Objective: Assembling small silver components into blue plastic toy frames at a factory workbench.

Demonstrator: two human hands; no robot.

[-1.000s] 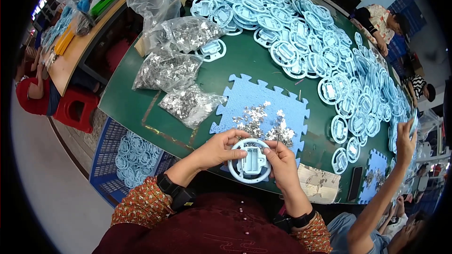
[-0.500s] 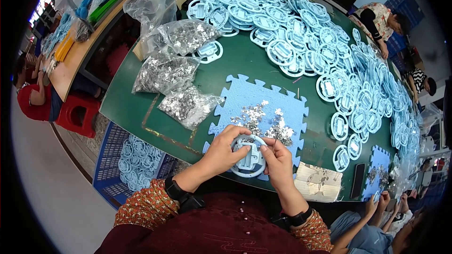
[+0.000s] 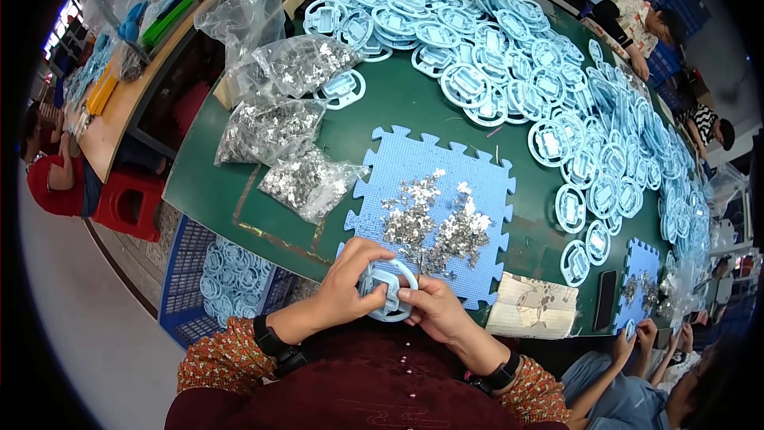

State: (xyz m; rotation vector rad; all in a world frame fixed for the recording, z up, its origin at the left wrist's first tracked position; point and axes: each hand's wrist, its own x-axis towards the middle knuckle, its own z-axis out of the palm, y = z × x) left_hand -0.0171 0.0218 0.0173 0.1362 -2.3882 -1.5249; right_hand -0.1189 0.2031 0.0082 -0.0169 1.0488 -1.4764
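A light-blue round plastic part point(image 3: 388, 318) with a raised inner frame is held tilted in front of my body, just off the near edge of the table. My left hand point(image 3: 344, 293) wraps its left side, with the thumb pressed on the inner frame. My right hand point(image 3: 442, 312) pinches its right rim between thumb and fingers; whether a small piece sits under those fingertips is hidden. Just beyond, a blue foam mat point(image 3: 382, 163) carries two heaps of small silvery metal pieces point(image 3: 410, 211).
Clear bags of metal pieces point(image 3: 270, 129) lie left of the mat. Many more blue parts point(image 3: 469, 84) cover the table's far and right sides. A cardboard piece point(image 3: 532, 306) and black phone point(image 3: 605, 301) lie at right. A blue crate point(image 3: 179, 302) stands below left. Co-workers sit around.
Both hands have come nearer my body and a little left with the round plastic part, which is now tilted more on edge. The heaps on the mat are less covered by my hands.
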